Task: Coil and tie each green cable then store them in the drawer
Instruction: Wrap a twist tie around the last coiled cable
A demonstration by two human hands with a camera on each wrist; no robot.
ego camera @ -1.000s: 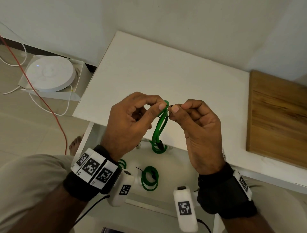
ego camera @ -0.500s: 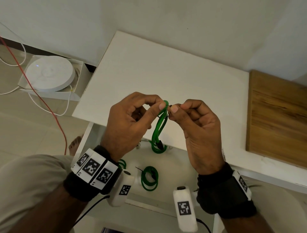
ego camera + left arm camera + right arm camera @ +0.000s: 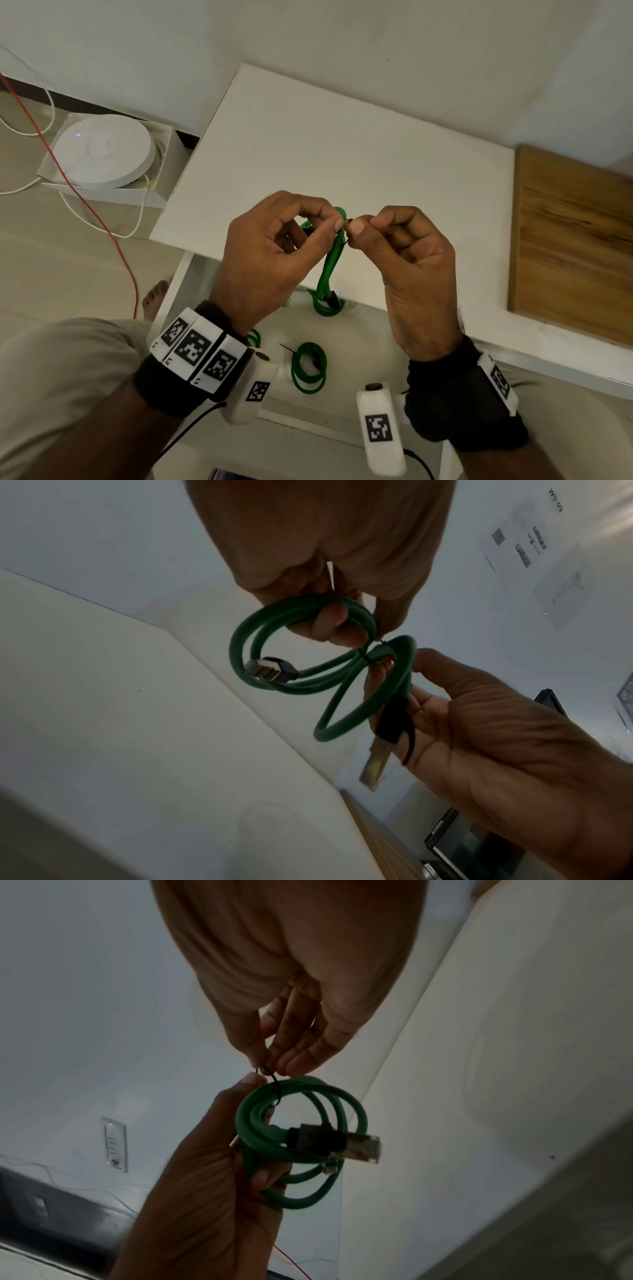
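Note:
I hold a coiled green cable (image 3: 330, 270) upright above the front edge of the white table. My left hand (image 3: 332, 221) grips the top of the coil (image 3: 260, 1134), with fingers curled through its loops (image 3: 235, 647). My right hand (image 3: 359, 224) pinches the thin black tie (image 3: 276, 1088) that wraps the coil's strands (image 3: 365, 656). A black-and-metal plug sticks out of the coil (image 3: 342, 1144). Below my hands the white drawer (image 3: 359, 342) stands open with a tied green coil (image 3: 308, 368) lying in it. A second green coil (image 3: 253, 337) is mostly hidden behind my left wrist.
The white table top (image 3: 342, 154) lies beyond my hands, with a wooden board (image 3: 575, 246) at its right. On the floor at left sit a round white device (image 3: 102, 150) in a box, white cords and a red wire (image 3: 85, 205). A bare foot (image 3: 156, 298) shows beside the drawer.

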